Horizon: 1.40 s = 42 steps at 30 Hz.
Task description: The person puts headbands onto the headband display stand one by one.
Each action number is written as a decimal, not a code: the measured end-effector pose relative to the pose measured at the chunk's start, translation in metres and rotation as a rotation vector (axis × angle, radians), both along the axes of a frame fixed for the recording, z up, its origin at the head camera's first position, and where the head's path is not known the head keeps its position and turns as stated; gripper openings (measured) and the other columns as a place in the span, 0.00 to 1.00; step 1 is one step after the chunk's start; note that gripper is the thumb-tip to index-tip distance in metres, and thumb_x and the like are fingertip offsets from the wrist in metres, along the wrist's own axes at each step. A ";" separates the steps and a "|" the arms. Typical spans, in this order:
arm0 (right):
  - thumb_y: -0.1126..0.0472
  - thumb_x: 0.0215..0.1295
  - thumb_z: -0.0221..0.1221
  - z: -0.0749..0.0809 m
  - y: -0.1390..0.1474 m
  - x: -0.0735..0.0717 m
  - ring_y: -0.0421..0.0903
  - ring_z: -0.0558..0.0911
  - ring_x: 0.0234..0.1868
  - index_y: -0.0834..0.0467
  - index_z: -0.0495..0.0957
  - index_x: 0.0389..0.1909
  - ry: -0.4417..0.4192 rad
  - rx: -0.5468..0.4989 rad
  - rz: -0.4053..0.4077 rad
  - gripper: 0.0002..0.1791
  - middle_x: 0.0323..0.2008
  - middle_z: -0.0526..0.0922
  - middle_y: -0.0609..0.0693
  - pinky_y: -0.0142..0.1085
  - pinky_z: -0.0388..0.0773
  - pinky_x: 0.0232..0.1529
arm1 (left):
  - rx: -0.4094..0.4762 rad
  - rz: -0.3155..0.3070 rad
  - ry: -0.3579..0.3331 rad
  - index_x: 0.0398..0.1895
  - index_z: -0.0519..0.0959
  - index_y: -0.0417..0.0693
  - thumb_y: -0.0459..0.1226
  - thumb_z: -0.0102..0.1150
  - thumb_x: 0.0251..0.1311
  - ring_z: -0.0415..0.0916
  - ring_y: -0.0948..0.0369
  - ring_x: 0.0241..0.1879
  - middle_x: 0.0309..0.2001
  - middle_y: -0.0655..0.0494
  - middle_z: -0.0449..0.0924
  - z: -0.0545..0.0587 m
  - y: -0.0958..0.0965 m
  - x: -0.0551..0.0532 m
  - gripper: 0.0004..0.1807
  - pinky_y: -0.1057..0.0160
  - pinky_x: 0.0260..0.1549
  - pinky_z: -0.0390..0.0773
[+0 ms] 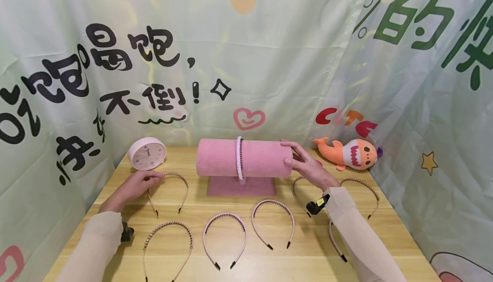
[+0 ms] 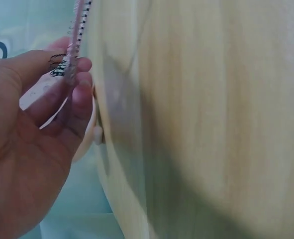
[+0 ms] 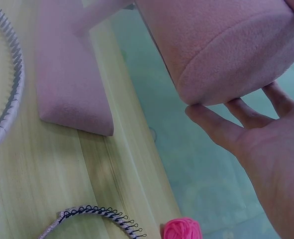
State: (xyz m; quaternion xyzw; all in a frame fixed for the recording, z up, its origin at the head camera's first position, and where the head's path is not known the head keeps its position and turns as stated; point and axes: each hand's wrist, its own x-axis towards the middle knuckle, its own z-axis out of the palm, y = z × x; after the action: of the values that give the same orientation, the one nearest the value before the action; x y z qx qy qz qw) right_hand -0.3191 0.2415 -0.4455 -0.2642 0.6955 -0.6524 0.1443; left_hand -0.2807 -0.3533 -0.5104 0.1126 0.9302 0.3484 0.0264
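Note:
At the left rear of the table, my left hand [image 1: 135, 185] pinches the top of a beaded headband [image 1: 178, 175]. The left wrist view has this headband [image 2: 80, 30] between thumb and fingers. My right hand [image 1: 311, 168] grips the right end of a pink plush roll [image 1: 265, 158] on a stand, thumb in front and fingers over the top. From the right wrist, fingertips touch the rim of the roll [image 3: 226, 45]. A white headband [image 1: 239, 158] sits around the middle of the roll, above its pink base [image 1: 219, 188].
A round clock [image 1: 147, 153] stands behind my left hand. An orange plush toy [image 1: 358, 154] lies at the back right. Several headbands lie across the table, including a pink one [image 1: 225, 215] and another [image 1: 272, 201] in front of the stand. A bright pink ball [image 3: 182, 229] is near the back edge.

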 end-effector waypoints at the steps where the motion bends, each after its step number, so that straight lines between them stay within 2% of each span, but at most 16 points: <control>1: 0.63 0.85 0.54 0.000 0.000 0.000 0.60 0.54 0.85 0.46 0.62 0.81 0.000 -0.001 0.001 0.29 0.90 0.41 0.51 0.34 0.82 0.67 | 0.003 0.001 -0.005 0.61 0.88 0.42 0.36 0.59 0.81 0.84 0.45 0.59 0.61 0.40 0.88 0.001 -0.001 0.001 0.14 0.47 0.59 0.83; 6: 0.63 0.85 0.54 -0.001 -0.001 0.000 0.53 0.60 0.82 0.46 0.63 0.80 0.004 -0.009 0.009 0.28 0.90 0.41 0.52 0.35 0.82 0.67 | 0.084 -0.034 -0.070 0.68 0.81 0.36 0.34 0.56 0.82 0.83 0.52 0.50 0.64 0.34 0.84 0.002 -0.009 0.002 0.18 0.60 0.43 0.86; 8: 0.63 0.85 0.54 -0.001 -0.002 -0.001 0.51 0.61 0.82 0.46 0.63 0.80 0.007 -0.012 0.010 0.28 0.90 0.41 0.52 0.35 0.82 0.67 | 0.134 -0.048 -0.113 0.71 0.78 0.32 0.33 0.56 0.82 0.82 0.53 0.47 0.64 0.29 0.81 0.002 -0.010 0.003 0.20 0.61 0.37 0.87; 14: 0.62 0.85 0.55 0.001 -0.002 0.000 0.55 0.58 0.83 0.46 0.62 0.81 0.003 -0.006 0.003 0.29 0.90 0.41 0.50 0.34 0.81 0.67 | 0.232 -0.045 -0.229 0.76 0.71 0.32 0.30 0.54 0.81 0.83 0.52 0.47 0.71 0.23 0.72 0.003 -0.011 0.008 0.24 0.59 0.38 0.89; 21: 0.62 0.85 0.55 0.001 -0.002 0.000 0.61 0.53 0.85 0.47 0.62 0.81 0.005 -0.004 0.003 0.29 0.90 0.41 0.50 0.34 0.81 0.67 | 0.394 -0.064 -0.358 0.79 0.65 0.31 0.27 0.55 0.78 0.85 0.54 0.42 0.74 0.20 0.63 -0.003 -0.017 0.012 0.29 0.56 0.42 0.93; 24: 0.62 0.85 0.55 0.002 -0.002 0.000 0.61 0.53 0.85 0.46 0.62 0.81 0.005 -0.002 0.001 0.29 0.90 0.41 0.50 0.34 0.81 0.67 | 0.415 -0.059 -0.370 0.79 0.65 0.31 0.31 0.55 0.81 0.84 0.55 0.43 0.67 0.23 0.69 -0.004 -0.019 0.014 0.28 0.56 0.44 0.93; 27: 0.62 0.85 0.55 0.002 -0.002 0.000 0.62 0.53 0.86 0.46 0.62 0.81 0.005 0.000 0.000 0.29 0.90 0.42 0.50 0.34 0.81 0.67 | 0.404 -0.051 -0.351 0.77 0.67 0.31 0.34 0.54 0.84 0.82 0.57 0.44 0.56 0.32 0.75 -0.006 -0.021 0.015 0.26 0.58 0.44 0.93; 29: 0.62 0.85 0.55 0.002 -0.002 0.000 0.62 0.52 0.86 0.46 0.62 0.81 0.005 0.002 0.000 0.29 0.90 0.42 0.50 0.34 0.81 0.67 | 0.398 -0.049 -0.330 0.76 0.68 0.31 0.35 0.54 0.84 0.81 0.58 0.44 0.53 0.34 0.76 -0.008 -0.022 0.016 0.25 0.58 0.43 0.92; 32: 0.62 0.85 0.55 0.002 -0.002 0.000 0.63 0.51 0.86 0.46 0.62 0.81 0.004 0.001 -0.001 0.29 0.90 0.42 0.50 0.33 0.81 0.67 | 0.416 -0.040 -0.322 0.76 0.67 0.30 0.33 0.54 0.83 0.82 0.57 0.44 0.57 0.31 0.75 -0.011 -0.024 0.018 0.25 0.59 0.43 0.92; 37: 0.62 0.85 0.55 0.002 -0.001 0.000 0.63 0.52 0.86 0.46 0.62 0.81 -0.003 0.009 -0.010 0.29 0.90 0.42 0.49 0.33 0.81 0.67 | 0.483 -0.030 -0.355 0.79 0.62 0.30 0.31 0.54 0.82 0.84 0.58 0.47 0.68 0.23 0.69 -0.013 -0.027 0.021 0.28 0.57 0.45 0.93; 42: 0.62 0.85 0.55 0.002 -0.001 0.001 0.62 0.53 0.86 0.46 0.61 0.81 -0.004 0.017 -0.012 0.30 0.90 0.42 0.49 0.33 0.81 0.67 | 0.531 -0.016 -0.389 0.81 0.60 0.33 0.33 0.56 0.82 0.84 0.60 0.47 0.65 0.32 0.73 -0.013 -0.029 0.024 0.31 0.54 0.48 0.93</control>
State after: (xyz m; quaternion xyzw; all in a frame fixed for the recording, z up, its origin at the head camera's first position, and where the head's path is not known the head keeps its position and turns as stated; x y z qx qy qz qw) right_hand -0.3179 0.2408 -0.4438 -0.2577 0.7023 -0.6478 0.1440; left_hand -0.2570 -0.3824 -0.5236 0.0541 0.7834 0.5936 0.1759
